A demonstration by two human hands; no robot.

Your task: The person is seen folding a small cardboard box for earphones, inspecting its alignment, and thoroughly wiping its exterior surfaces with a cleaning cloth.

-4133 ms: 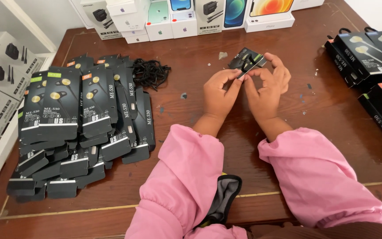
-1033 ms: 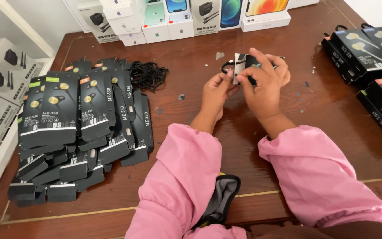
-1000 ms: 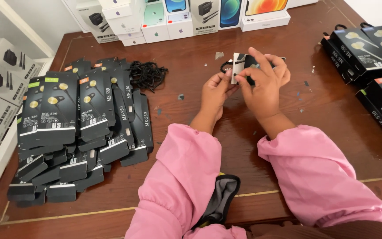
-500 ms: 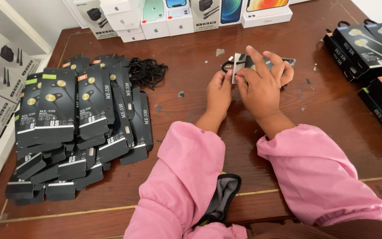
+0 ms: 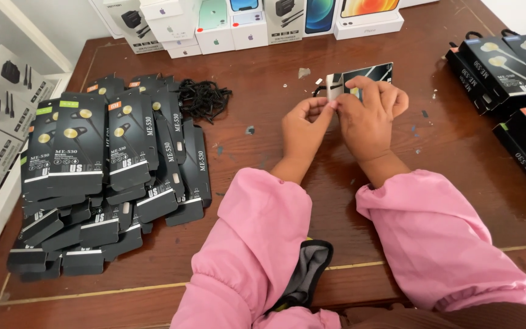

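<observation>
Head view: both hands, left hand (image 5: 302,125) and right hand (image 5: 368,113), pinch one small black box (image 5: 360,75) together above the wooden surface (image 5: 263,122), its open end tipped toward the person, likely for packing.

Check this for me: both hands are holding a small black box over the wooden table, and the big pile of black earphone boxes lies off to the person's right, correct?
Not quite. The head view shows the pile of black earphone boxes on the person's left, not right. The rest holds: the left hand and right hand hold a small black box over the wooden table.
</observation>
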